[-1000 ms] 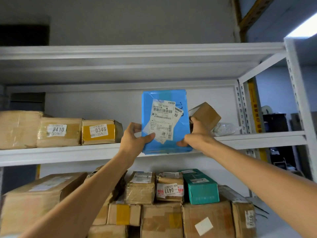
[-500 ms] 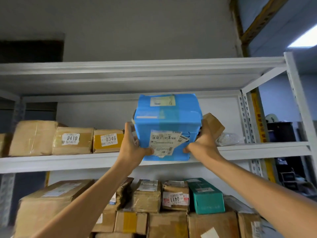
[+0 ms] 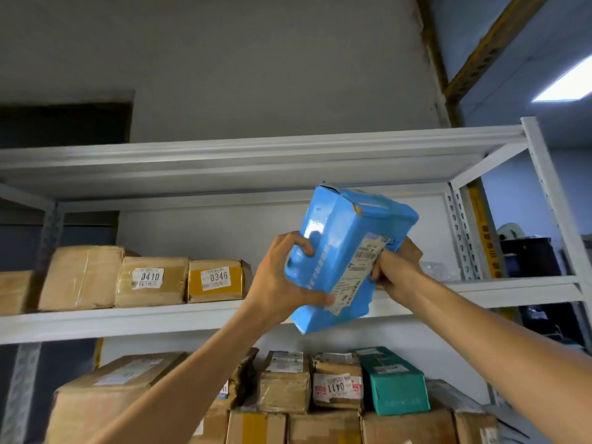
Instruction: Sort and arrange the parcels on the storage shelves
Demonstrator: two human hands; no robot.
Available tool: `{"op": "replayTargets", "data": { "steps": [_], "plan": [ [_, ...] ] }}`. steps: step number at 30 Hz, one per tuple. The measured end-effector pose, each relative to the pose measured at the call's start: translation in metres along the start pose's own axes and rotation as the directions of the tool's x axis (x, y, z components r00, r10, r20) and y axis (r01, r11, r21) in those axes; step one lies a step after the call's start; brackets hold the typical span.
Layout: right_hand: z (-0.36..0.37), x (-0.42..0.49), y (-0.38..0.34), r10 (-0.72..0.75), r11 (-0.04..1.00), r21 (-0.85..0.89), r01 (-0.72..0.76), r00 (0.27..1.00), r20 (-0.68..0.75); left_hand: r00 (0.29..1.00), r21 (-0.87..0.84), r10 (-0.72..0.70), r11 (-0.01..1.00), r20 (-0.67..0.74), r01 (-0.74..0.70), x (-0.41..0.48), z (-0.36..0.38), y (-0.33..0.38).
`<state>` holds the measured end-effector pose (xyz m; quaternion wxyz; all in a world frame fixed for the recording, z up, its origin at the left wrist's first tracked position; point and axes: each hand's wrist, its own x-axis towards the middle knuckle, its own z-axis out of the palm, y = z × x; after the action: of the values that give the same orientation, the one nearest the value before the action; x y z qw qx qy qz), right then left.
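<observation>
1. White metal shelf (image 3: 128, 322) carries parcel 0410 (image 3: 150, 282) and parcel 0346 (image 3: 217, 280) at your left.
2. Your left hand (image 3: 282, 283) and right hand (image 3: 394, 277) both grip the blue parcel (image 3: 339, 251), one at each side.
3. You hold it tilted, raised in front of the shelf edge.

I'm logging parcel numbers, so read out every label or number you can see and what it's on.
"0410": label on brown parcel.
"0346": label on yellow-taped parcel.
"5元": under both those numbers.
"0411", upside down: label on lower parcel.
Too blurred to read: the blue parcel label, the teal box print.
</observation>
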<state>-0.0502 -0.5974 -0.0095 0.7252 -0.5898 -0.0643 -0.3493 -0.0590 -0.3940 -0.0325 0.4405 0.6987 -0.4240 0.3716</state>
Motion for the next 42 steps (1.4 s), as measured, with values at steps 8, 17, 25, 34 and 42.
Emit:
{"op": "replayTargets", "data": {
  "steps": [8,17,25,34,42],
  "plan": [
    [-0.002,-0.015,-0.026,-0.024,1.0,0.001,0.025,0.976,0.214,0.862,-0.559,-0.472,0.773,-0.187,0.301,0.018,-0.024,0.0],
    [0.01,-0.024,-0.055,-0.119,0.992,0.098,0.085,0.896,0.427,0.861,-0.814,-0.501,0.462,0.088,0.352,0.026,-0.042,0.006],
    [0.017,-0.016,-0.063,-0.204,0.964,-0.099,0.247,0.925,0.322,0.917,-0.391,-0.373,0.872,-0.14,0.295,0.038,-0.036,0.02],
    [0.016,-0.019,-0.029,-0.122,0.969,-0.159,0.189,0.925,0.359,0.932,-0.137,-0.317,0.946,-0.178,0.295,0.011,-0.044,-0.009],
    [0.043,0.009,0.038,-0.048,0.947,-0.274,0.167,0.917,0.395,0.909,0.055,-0.305,0.941,-0.286,0.333,-0.005,-0.036,-0.077]
  ]
}}
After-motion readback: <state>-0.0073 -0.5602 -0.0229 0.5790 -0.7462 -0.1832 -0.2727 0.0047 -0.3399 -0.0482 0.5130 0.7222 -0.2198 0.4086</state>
